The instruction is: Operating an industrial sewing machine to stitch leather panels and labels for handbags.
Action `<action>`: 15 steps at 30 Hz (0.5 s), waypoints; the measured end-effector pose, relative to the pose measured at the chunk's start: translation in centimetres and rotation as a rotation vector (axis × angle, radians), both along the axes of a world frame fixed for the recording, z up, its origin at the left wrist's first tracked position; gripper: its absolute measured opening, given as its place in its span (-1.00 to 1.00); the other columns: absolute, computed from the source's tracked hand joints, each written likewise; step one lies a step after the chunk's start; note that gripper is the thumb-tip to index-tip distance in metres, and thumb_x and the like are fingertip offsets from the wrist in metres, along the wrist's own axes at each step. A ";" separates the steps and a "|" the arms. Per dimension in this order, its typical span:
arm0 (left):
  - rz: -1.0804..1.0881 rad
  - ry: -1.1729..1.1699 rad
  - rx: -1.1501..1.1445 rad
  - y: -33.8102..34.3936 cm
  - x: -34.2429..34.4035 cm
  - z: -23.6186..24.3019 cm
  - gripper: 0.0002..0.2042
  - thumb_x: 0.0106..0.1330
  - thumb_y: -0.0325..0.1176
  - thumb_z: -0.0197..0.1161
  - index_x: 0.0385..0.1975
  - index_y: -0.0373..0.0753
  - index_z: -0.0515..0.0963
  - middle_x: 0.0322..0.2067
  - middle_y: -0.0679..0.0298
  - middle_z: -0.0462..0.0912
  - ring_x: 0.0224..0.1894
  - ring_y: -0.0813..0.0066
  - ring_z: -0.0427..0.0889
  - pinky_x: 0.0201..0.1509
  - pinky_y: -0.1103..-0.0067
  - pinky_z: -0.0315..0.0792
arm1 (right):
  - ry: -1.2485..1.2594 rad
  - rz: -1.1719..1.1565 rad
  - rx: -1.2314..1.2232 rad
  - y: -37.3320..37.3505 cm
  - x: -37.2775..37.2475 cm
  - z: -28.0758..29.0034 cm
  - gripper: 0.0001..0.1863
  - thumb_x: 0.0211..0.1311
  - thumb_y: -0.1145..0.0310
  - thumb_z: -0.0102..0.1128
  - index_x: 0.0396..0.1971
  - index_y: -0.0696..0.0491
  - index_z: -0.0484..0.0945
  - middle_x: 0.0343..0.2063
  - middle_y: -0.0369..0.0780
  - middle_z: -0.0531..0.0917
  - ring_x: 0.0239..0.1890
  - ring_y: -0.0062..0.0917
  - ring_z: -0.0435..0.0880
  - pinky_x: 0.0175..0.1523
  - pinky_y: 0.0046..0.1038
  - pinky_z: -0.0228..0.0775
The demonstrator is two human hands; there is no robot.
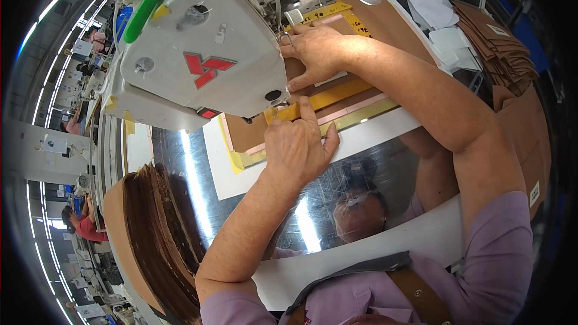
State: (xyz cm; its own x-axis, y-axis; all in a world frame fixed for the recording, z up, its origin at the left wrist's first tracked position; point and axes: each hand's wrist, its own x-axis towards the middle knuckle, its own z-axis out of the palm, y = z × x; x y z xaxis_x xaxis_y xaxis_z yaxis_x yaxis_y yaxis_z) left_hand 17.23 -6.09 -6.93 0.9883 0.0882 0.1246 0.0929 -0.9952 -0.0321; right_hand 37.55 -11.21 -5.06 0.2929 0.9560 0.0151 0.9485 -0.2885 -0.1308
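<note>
A white industrial sewing machine head [180, 36] with a red emblem overhangs a brown panel [247, 138], which lies in a yellow frame [238, 162] with pale pink edging on a white sheet [220, 183]. My left hand [295, 141] rests by a yellow strip [337, 96] below the machine head, fingertips on it, thumb apart over the frame's front edge. My right hand [310, 54] lies higher up on the work beside the presser area, fingers spread, thumb by the head's right edge. The needle point is hidden.
A shiny metal table [198, 204] surrounds the work. Brown pieces stand stacked at left [129, 229] and lie piled at right [494, 42]. White papers [427, 9] sit at back right. Co-workers [90, 225] work at benches in the left background. A green-handled tool [144, 12] is on the machine.
</note>
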 end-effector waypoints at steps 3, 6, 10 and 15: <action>-0.014 -0.045 -0.005 0.4 -0.1 0.0 -0.29 0.34 0.00 0.11 0.18 -0.64 0.43 -0.68 0.08 0.61 -0.60 0.10 0.65 -0.36 0.28 0.53 | -0.039 0.009 0.045 0.4 -0.4 -0.4 -0.12 0.03 -0.37 0.33 0.30 -0.13 0.54 0.24 -0.27 0.58 0.32 -0.28 0.42 0.41 -0.12 0.22; -0.013 -0.018 0.015 -0.2 -0.4 0.6 -0.31 0.37 0.01 0.10 0.19 -0.61 0.45 -0.69 0.11 0.62 -0.60 0.16 0.66 -0.32 0.31 0.54 | -0.017 0.004 0.035 -0.4 -0.1 0.1 -0.12 0.03 -0.37 0.32 0.29 -0.13 0.55 0.23 -0.29 0.59 0.31 -0.31 0.43 0.39 -0.14 0.23; 0.022 -0.015 0.085 -0.3 -1.4 0.7 -0.34 0.39 0.10 0.13 0.17 -0.46 0.51 -0.72 0.16 0.61 -0.64 0.24 0.65 -0.31 0.35 0.52 | -0.010 0.048 0.058 -1.0 -0.7 -0.7 -0.20 0.12 -0.33 0.27 0.27 -0.13 0.57 0.22 -0.31 0.60 0.32 -0.34 0.43 0.39 -0.15 0.23; -0.065 -0.195 -0.069 2.0 -3.7 0.1 -0.36 0.29 0.11 0.32 0.13 -0.36 0.53 -0.74 0.22 0.56 -0.73 0.25 0.57 -0.44 0.36 0.44 | -0.024 0.092 0.171 -1.9 -1.3 -1.4 -0.39 0.38 -0.16 0.09 0.27 -0.11 0.58 0.21 -0.29 0.60 0.32 -0.36 0.43 0.39 -0.16 0.22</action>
